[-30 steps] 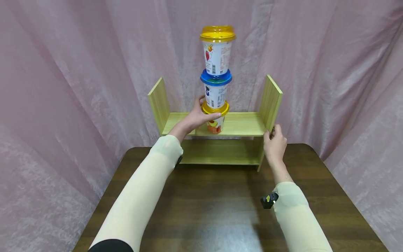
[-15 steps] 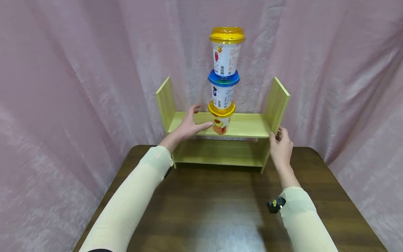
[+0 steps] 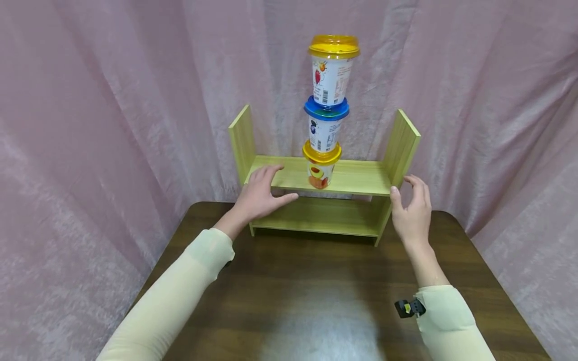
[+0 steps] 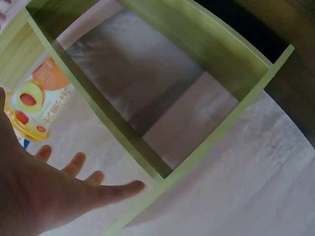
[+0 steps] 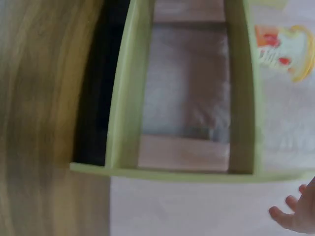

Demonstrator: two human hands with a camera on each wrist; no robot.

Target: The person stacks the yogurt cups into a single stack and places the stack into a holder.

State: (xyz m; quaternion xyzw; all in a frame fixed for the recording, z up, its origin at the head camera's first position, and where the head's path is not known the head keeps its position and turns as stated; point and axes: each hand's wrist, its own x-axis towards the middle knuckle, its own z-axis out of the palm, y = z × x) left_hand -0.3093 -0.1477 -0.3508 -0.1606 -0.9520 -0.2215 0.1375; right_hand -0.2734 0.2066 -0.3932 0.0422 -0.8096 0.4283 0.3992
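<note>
Three lidded cups stand stacked on the upper board of a light green wooden shelf: an orange-lidded cup at the bottom, a blue-lidded cup in the middle, a yellow-lidded cup on top. My left hand hovers open to the left of the bottom cup, fingers spread near the shelf's front edge, holding nothing. My right hand is open beside the shelf's right side panel, off the wood. The left wrist view shows the bottom cup and my spread fingers.
The shelf stands at the back of a dark wooden table. Pink curtain hangs close behind and on both sides. The lower board of the shelf holds nothing.
My left hand has let go of the bottom cup and drawn back toward me. My right hand has released the shelf's right panel and opened. The stack stays upright.
</note>
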